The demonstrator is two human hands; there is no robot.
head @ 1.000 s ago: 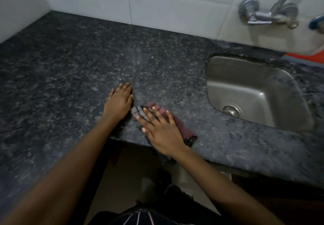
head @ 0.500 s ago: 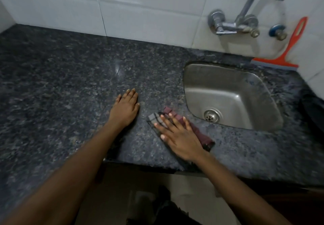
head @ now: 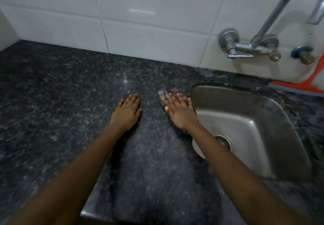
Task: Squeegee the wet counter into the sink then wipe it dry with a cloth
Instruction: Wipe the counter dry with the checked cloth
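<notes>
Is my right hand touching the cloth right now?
Touching. The head view shows the right hand pressed flat on the cloth, fingers spread over it.

Right hand (head: 180, 114) flat on cloth (head: 164, 94) beside sink (head: 249, 126); left hand (head: 127, 113) on counter (head: 61, 93).

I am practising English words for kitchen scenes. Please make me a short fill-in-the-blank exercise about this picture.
1. The right hand presses a ____ flat on the counter.
2. The left hand lies flat on the counter and holds ____.
3. The sink is to the ____ of both hands.
4. The tap is fixed to the tiled ____.

Missing words: cloth; nothing; right; wall
</notes>
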